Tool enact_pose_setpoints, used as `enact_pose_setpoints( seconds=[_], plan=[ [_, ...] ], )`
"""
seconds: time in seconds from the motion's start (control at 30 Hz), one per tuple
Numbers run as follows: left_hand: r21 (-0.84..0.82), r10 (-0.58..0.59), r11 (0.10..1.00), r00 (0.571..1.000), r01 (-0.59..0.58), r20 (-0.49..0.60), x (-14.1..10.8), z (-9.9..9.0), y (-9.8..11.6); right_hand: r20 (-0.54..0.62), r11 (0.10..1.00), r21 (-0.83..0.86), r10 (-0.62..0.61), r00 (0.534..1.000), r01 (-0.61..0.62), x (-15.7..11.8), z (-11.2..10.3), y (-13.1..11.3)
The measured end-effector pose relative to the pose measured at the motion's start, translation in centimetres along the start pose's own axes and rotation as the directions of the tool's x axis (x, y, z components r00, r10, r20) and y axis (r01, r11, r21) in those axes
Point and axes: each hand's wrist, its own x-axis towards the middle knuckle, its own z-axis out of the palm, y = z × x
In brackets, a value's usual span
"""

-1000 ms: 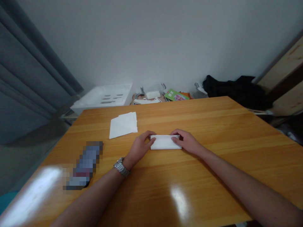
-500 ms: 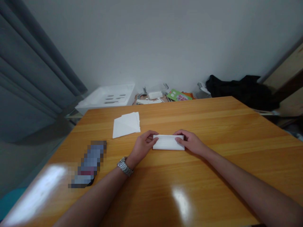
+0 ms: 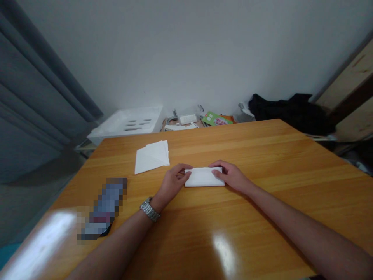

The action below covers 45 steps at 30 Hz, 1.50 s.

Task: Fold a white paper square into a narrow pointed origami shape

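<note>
A folded white paper (image 3: 201, 178), a flat oblong, is held between my two hands over the wooden table (image 3: 186, 233). My left hand (image 3: 175, 179) pinches its left end, thumb on the near face and fingers behind the top edge. At the right end, my right hand (image 3: 230, 176) grips it the same way. Behind the paper the fingertips are partly hidden. Farther back on the left lie a few overlapping white paper sheets (image 3: 152, 156). A silver watch (image 3: 150, 209) is on my left wrist.
A blurred-out phone-like object (image 3: 106, 206) lies at the table's left. Beyond the far edge are a white foam tray (image 3: 131, 120), a green booklet (image 3: 217, 119), white odds and ends and a black cloth (image 3: 288, 111). A grey curtain (image 3: 37, 77) hangs at left.
The whole view has shifted slightly, moving most things a little to the left in the picture. Both hands keep their grip on the folded paper, which looks nearly unchanged.
</note>
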Motion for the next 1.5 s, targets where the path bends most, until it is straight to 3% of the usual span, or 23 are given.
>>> enact_pose_setpoints(
  seconds=[0.5,1.17,1.5],
  plan=[
    [-0.098,-0.090,0.991,0.996,0.092,0.030,0.21,0.15,-0.57,-0.014,0.998,0.027,0.051,0.999,-0.050,-0.03,0.14,-0.27],
    [-0.102,-0.106,0.989,0.994,0.109,0.036,0.26,0.11,-0.47,-0.004,0.999,0.020,0.048,0.999,-0.048,-0.01,0.12,-0.21],
    [0.021,0.013,1.000,1.000,-0.013,0.013,0.11,-0.22,0.31,-0.002,0.999,0.010,0.040,0.999,-0.040,-0.01,0.16,-0.70]
  ],
)
